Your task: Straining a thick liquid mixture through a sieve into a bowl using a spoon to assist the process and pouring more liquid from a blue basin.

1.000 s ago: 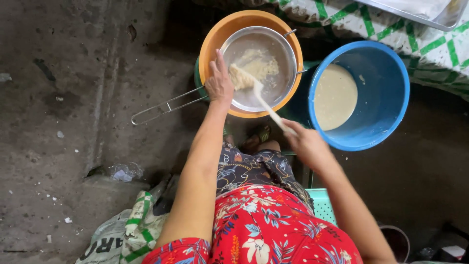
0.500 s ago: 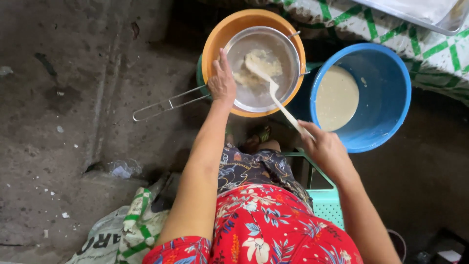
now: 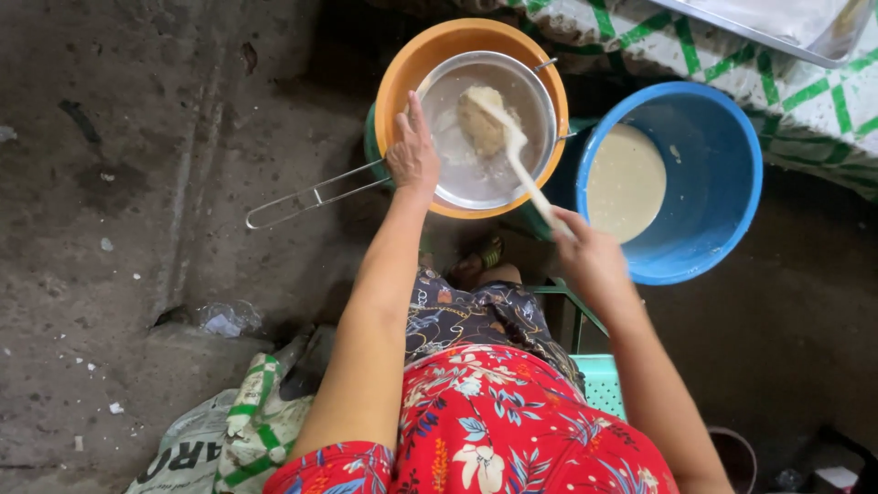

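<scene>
**Spoon angled into the sieve over the orange bowl**

While the person sits with a red flowered garment [image 3: 485, 421] filling the near edge of the view, both forearms reach away toward the orange bowl [image 3: 402, 73], which serves as the landmark here. On the near right of that bowl, the right hand [image 3: 590, 261] is closed in a grip around the lower end of a pale spoon [image 3: 521, 160]. The spoon's long axis runs diagonally, its handle end toward the person and to the right, its bowl end pointing away and left, into the sieve. On the bowl's near left rim, the left hand [image 3: 413, 155] lies with fingers together, pressed flat on the edge of the metal sieve [image 3: 457, 183] that sits inside the bowl. A lump of pale pulp [image 3: 480, 123] rests at the spoon's tip, near the sieve's middle. The sieve's wire handle [image 3: 311, 197] sticks out left of the bowl, over the concrete floor [image 3: 137, 183]. Just right of the bowl stands a blue bucket [image 3: 722, 183] holding creamy liquid [image 3: 626, 178]. Beyond both lies a green-and-white patterned cloth [image 3: 805, 91].
</scene>
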